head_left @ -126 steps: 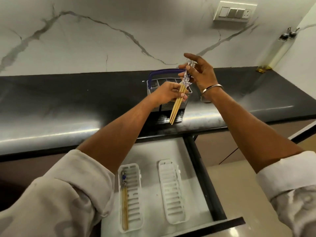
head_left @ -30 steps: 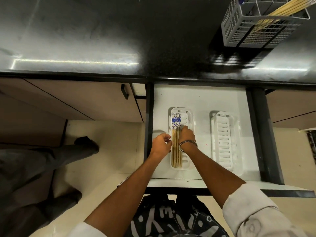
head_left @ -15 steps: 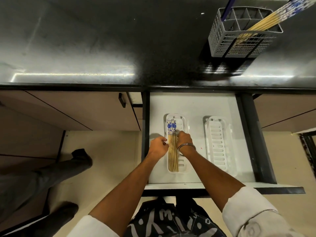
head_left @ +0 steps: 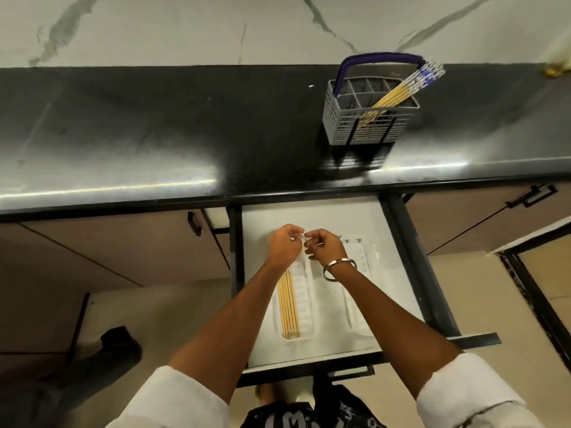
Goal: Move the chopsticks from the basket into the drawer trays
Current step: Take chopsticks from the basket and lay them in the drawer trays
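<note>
Far off to the left of the hands, a second person's dark shoe (head_left: 119, 341) stands on the floor beside the cabinets. Over the open drawer (head_left: 312, 217), the left hand (head_left: 283, 245) hovers with its fingers curled loosely inward and nothing between them. Just below that wrist, a bundle of bamboo chopsticks (head_left: 289, 307) lies lengthwise in the left tray (head_left: 306, 304), their far ends hidden under the hand. The right hand (head_left: 324, 245) is held close beside the left, fingertips of the two nearly meeting above the drawer floor; its fingers are also bent in a slack, half-closed curl and grip nothing. A metal bangle (head_left: 338, 268) circles that wrist. Under and to the right of those fingers sits the right tray (head_left: 367, 257), white and slotted, partly covered by the forearm. Well beyond the fingertips and off to the right, on the black countertop (head_left: 154, 125), stands the grey basket (head_left: 367, 118) with a blue handle, and more chopsticks (head_left: 401, 91) with blue-patterned tops lean out of it toward the right.
</note>
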